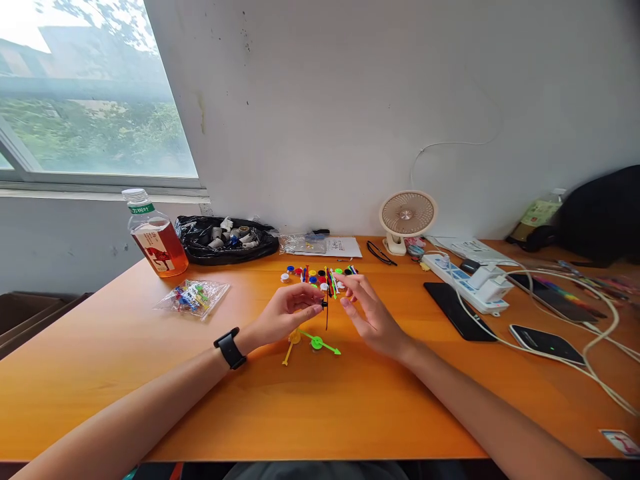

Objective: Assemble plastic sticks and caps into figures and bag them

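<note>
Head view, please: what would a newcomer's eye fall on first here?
On the orange table, the left hand pinches a thin black stick upright, the right hand open beside it. Before them lie a green piece and a yellow piece; an amber bottle stands far left.

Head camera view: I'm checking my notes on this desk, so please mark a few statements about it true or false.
1. The left hand pinches a thin black stick. True.
2. The right hand grips the bottle. False: the right hand is open beside the black stick, and the bottle stands untouched at the far left.
3. A green stick and a yellow stick lie on the desk just below the hands. True.
4. The fan stands to the left of the bottle. False: the fan stands well to its right, by the wall.
5. A black watch is on the left wrist. True.
</note>
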The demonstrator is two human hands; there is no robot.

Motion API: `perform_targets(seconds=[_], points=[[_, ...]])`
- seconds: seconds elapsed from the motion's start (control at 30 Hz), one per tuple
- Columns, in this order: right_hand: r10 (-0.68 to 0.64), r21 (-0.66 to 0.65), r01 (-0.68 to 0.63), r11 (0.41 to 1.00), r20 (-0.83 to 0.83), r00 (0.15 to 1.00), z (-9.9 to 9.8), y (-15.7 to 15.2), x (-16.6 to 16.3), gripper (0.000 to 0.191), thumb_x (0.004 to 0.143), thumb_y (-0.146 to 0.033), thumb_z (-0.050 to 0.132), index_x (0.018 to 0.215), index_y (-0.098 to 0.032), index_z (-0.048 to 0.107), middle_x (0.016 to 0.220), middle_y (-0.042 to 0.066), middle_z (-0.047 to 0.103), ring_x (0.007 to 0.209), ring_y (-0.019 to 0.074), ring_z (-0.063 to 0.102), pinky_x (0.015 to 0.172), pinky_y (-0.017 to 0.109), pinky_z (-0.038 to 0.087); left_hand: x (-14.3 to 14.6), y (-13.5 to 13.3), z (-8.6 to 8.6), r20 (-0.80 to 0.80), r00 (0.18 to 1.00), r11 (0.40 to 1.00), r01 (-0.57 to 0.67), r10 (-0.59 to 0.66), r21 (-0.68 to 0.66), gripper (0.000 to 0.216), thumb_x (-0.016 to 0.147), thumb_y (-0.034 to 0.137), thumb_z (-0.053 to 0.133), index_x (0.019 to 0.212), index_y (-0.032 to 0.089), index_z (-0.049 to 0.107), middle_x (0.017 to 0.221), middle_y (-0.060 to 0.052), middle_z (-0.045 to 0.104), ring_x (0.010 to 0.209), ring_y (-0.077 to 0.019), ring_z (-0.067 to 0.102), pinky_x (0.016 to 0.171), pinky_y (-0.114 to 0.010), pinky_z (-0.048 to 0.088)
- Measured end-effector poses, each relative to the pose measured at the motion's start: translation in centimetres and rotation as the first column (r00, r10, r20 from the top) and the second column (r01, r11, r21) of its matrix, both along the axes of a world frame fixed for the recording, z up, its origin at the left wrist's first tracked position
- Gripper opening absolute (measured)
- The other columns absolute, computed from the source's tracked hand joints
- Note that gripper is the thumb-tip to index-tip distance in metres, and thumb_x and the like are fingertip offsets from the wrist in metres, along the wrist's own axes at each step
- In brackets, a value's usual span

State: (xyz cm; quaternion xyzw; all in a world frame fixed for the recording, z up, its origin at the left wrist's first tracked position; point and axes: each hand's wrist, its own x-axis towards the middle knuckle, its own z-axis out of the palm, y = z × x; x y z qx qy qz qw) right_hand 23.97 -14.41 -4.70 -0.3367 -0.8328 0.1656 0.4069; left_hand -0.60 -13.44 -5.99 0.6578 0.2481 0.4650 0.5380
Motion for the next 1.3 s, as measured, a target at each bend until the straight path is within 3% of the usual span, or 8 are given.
perform_targets(seconds=[0.1,0.17,0.27,0.33,0.43,0.6,0.77,1.3], points=[[0.039,0.003,-0.039,0.999,0.025,0.999,0.2,-0.2,0.4,0.051,0.113,-0.038,0.042,0.163,-0.036,0.036,0.136,0.011,0.051,0.119,0.0267,0.055,0.108,0.046,0.047,0.1,0.0,0.1,-0.026,0.999,0.998,-0.023,0.024,0.052,0.031,0.093,0.035,0.082,0.113,0.014,0.071,0.109,-0.009,0.070,0.102,-0.0178,0.068,0.095,-0.030,0.058],[0.047,-0.034,-0.047,0.998,0.013,0.999,0.2,-0.2,0.5,0.045,0.113,-0.045,0.041,0.156,-0.032,0.046,0.132,0.011,0.053,0.117,0.0264,0.055,0.108,0.046,0.047,0.1,0.0,0.1,-0.032,0.999,0.997,-0.032,0.034,0.066,0.029,0.093,0.035,0.081,0.110,0.014,0.071,0.108,-0.009,0.070,0.100,-0.0176,0.068,0.094,-0.030,0.058],[0.046,-0.163,-0.042,0.986,0.022,0.999,0.0,0.0,0.4,0.045,0.114,-0.052,0.033,0.115,-0.024,0.069,0.100,0.007,0.061,0.100,0.0249,0.058,0.102,0.045,0.048,0.0,0.1,0.0,-0.016,0.998,0.995,-0.057,0.058,0.078,0.029,0.093,0.035,0.081,0.110,0.014,0.070,0.108,-0.009,0.072,0.101,-0.0177,0.069,0.095,-0.030,0.059],[0.047,-0.217,-0.043,0.975,0.012,0.999,0.0,0.3,0.3,0.056,0.114,-0.054,0.029,0.085,-0.022,0.065,0.084,0.005,0.058,0.089,0.0232,0.057,0.098,0.044,0.047,-0.1,0.3,-0.2,-0.010,0.997,0.994,-0.076,0.077,0.084,0.028,0.094,0.035,0.081,0.110,0.014,0.070,0.109,-0.009,0.072,0.100,-0.0173,0.069,0.094,-0.029,0.059],[0.058,-0.181,-0.069,0.981,-0.064,0.996,-0.1,0.7,0.2,0.063,0.114,-0.054,0.030,0.068,-0.021,0.057,0.089,0.006,0.059,0.089,0.0219,0.058,0.095,0.041,0.045,-0.3,0.5,-0.5,-0.019,0.995,0.992,-0.093,0.095,0.081,0.028,0.094,0.034,0.081,0.110,0.015,0.070,0.108,-0.008,0.072,0.100,-0.0169,0.070,0.093,-0.028,0.059],[0.059,-0.120,-0.071,0.990,-0.099,0.993,-0.2,0.7,-0.2,0.035,0.111,-0.044,0.051,0.087,-0.022,0.064,0.089,0.004,0.062,0.087,0.0218,0.059,0.085,0.037,0.046,-0.2,0.5,-0.5,-0.022,0.994,0.991,-0.107,0.109,0.083,0.029,0.092,0.036,0.082,0.109,0.015,0.069,0.107,-0.008,0.072,0.099,-0.0171,0.070,0.092,-0.029,0.059],[0.049,-0.127,-0.058,0.990,-0.071,0.996,-0.8,0.5,-0.4,0.016,0.108,-0.036,0.058,0.105,-0.023,0.067,0.095,0.004,0.066,0.087,0.0207,0.060,0.081,0.035,0.049,-0.1,0.3,-0.3,-0.031,0.993,0.990,-0.114,0.117,0.081,0.029,0.092,0.035,0.082,0.108,0.014,0.069,0.108,-0.009,0.073,0.100,-0.0178,0.071,0.092,-0.029,0.060],[0.068,-0.133,-0.069,0.989,-0.017,0.998,-0.9,0.1,-0.8,0.015,0.107,-0.034,0.058,0.106,-0.022,0.067,0.091,0.004,0.066,0.084,0.0199,0.061,0.078,0.033,0.049,0.0,0.1,-0.7,-0.076,0.993,0.992,-0.077,0.085,0.099,0.029,0.092,0.034,0.082,0.109,0.013,0.071,0.109,-0.010,0.075,0.099,-0.0194,0.073,0.093,-0.033,0.061]])
